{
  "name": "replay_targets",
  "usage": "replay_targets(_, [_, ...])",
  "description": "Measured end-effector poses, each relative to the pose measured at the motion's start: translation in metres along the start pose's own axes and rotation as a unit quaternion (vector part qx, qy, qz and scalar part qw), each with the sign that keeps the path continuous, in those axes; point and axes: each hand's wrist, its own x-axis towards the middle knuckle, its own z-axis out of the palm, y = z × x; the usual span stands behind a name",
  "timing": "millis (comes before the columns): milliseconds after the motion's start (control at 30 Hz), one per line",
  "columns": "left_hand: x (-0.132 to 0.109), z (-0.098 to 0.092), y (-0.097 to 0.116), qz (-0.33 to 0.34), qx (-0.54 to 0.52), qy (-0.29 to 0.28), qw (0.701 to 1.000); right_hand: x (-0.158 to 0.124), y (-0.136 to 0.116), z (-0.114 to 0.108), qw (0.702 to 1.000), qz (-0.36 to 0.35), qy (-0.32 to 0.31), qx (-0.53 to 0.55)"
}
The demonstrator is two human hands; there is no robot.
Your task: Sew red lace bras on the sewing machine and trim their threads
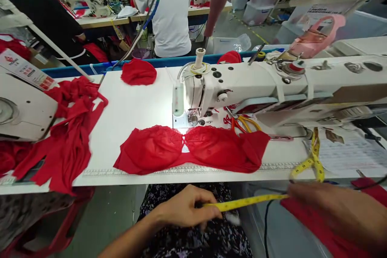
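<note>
Head view of a white tabletop [151, 105], with a sewing machine [236, 84] standing across its rear right portion. A red bra [151, 149] lay lengthwise near the front edge, its lace border facing the machine. The right hand [329, 207], motion-blurred, extended inward from the right, just off the front edge toward its right corner, fingers pointing left; whether they were gripping could not be told. The left hand [195, 207] was held in front of the front edge's middle, forearm slanting up from the lower left, back of the hand uppermost, fingers curled and thumb pinching a yellow measuring tape [250, 200]. This tape ran, slightly rising, from the left thumb to the right hand.
</note>
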Motion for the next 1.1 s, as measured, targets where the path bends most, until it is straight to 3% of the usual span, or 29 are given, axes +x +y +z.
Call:
replay_targets(67, [-0.009,-0.003,0.003,0.003,0.033,0.014,0.999,0.012,-0.013,0.002,0.997,-0.072,-0.029,-0.008])
replay_targets(133, [-0.014,-0.004,0.010,0.045,0.101,0.011,0.994,0.031,-0.047,0.010,0.993,-0.094,-0.055,0.046])
replay_targets(200, [-0.018,-0.005,0.017,0.077,0.177,0.001,0.981,0.049,-0.084,0.019,0.960,-0.135,-0.183,0.165])
replay_targets(300, [-0.034,-0.012,0.023,0.054,0.307,-0.002,0.950,0.066,-0.107,0.024,0.903,-0.102,-0.345,0.234])
replay_targets(433, [-0.054,-0.015,0.020,-0.008,0.487,0.031,0.873,0.076,-0.099,0.018,0.897,0.001,-0.378,0.228])
replay_targets(500, [-0.053,-0.009,0.019,-0.002,0.567,0.057,0.822,0.084,-0.104,0.020,0.853,0.002,-0.397,0.338])
replay_targets(567, [-0.050,-0.003,0.022,0.038,0.619,0.089,0.779,0.093,-0.116,0.027,0.779,0.002,-0.424,0.462])
replay_targets(633, [-0.049,-0.002,0.027,0.079,0.611,0.128,0.777,0.099,-0.125,0.035,0.726,0.040,-0.436,0.530])
replay_targets(667, [-0.051,-0.004,0.030,0.087,0.577,0.146,0.799,0.101,-0.126,0.038,0.720,0.066,-0.434,0.537])
replay_targets(767, [-0.061,-0.015,0.038,0.059,0.404,0.160,0.898,0.102,-0.120,0.040,0.757,0.090,-0.406,0.505])
replay_targets(833, [-0.063,-0.021,0.040,0.043,0.322,0.171,0.930,0.102,-0.116,0.038,0.778,0.059,-0.379,0.498])
replay_targets(867, [-0.062,-0.023,0.039,0.048,0.303,0.178,0.935,0.103,-0.116,0.038,0.774,0.050,-0.372,0.510])
replay_targets(967, [-0.052,-0.029,0.033,0.093,0.284,0.211,0.931,0.111,-0.121,0.040,0.760,0.084,-0.343,0.545])
replay_targets(1033, [-0.048,-0.037,0.027,0.140,0.313,0.268,0.900,0.119,-0.122,0.042,0.790,0.101,-0.295,0.528])
replay_targets(1100, [-0.047,-0.048,0.018,0.189,0.382,0.333,0.841,0.127,-0.119,0.041,0.837,0.093,-0.231,0.488])
